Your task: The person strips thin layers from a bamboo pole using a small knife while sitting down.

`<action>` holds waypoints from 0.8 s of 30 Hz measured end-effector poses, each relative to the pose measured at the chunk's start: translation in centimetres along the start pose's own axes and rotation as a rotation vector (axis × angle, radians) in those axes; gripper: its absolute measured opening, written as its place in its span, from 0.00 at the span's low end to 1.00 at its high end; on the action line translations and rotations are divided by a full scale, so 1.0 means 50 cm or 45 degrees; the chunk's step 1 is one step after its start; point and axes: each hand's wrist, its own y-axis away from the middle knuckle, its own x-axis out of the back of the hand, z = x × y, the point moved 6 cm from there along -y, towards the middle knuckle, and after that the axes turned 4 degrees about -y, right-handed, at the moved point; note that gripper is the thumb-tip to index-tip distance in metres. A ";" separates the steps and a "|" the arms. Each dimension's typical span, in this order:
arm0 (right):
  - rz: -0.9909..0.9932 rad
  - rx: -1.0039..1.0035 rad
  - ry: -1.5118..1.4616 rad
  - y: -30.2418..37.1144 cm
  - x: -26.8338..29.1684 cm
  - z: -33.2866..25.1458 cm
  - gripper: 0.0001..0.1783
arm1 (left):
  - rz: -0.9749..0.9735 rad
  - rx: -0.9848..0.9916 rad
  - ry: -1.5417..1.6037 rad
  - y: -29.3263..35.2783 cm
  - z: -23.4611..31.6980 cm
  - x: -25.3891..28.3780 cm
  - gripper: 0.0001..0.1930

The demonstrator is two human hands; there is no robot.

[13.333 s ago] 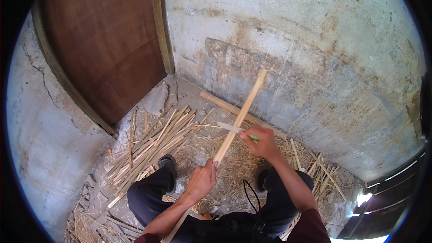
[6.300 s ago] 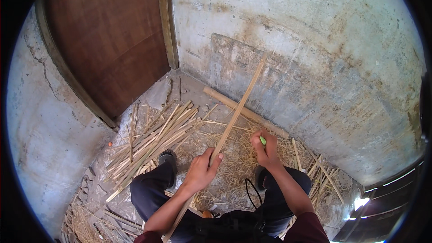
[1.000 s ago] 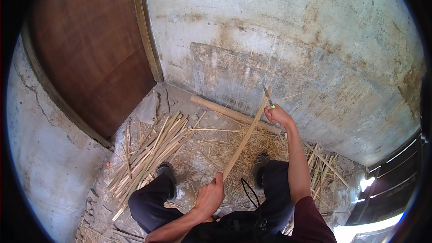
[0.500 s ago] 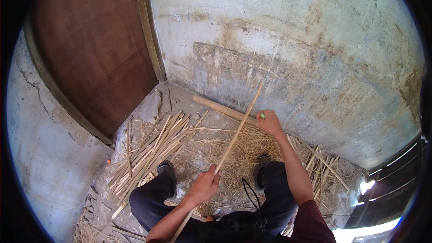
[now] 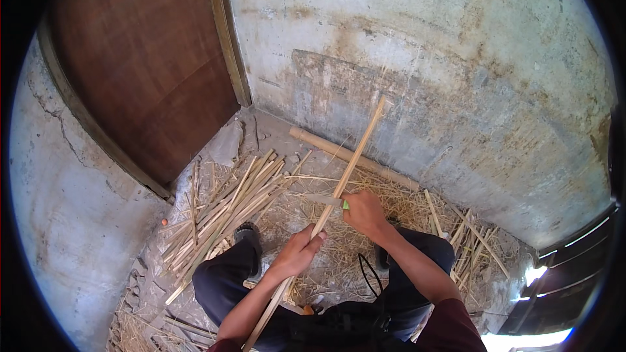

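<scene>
Grey, stained concrete walls (image 5: 456, 65) fill the top and right of the frame, and a brown wooden door (image 5: 143, 72) stands at the upper left. Below them, the floor (image 5: 225, 146) is dusty and covered with dry straw and thin shavings.

Near the middle of the frame a person sits low, with dark trousers and a dark shoe (image 5: 248, 238) showing. Both forearms come in from the lower edge.

The left hand (image 5: 297, 254) is wrapped around a long bamboo stick (image 5: 349, 169) — its fingers are closed tight on the lower part. This stick runs from the lower middle of the frame, between the knees, up and to the right, and its tip reaches the wall in the upper middle.

The right hand (image 5: 365, 212) is just above and to the right of the left one, touching the same stick. Its fingers are closed on a knife (image 5: 326, 200) with a bit of green at the handle. The blade points left and lies across the stick.

A pile of split bamboo strips (image 5: 228, 205) lies on the floor at the middle left, beside the shoe. A thick bamboo pole (image 5: 352, 158) lies along the foot of the wall behind the stick. More strips (image 5: 466, 241) lie at the right — near the person's knee.
</scene>
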 end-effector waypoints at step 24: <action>0.012 -0.077 0.065 -0.027 -0.025 0.050 0.14 | 0.193 -0.063 -0.245 0.022 0.057 0.016 0.10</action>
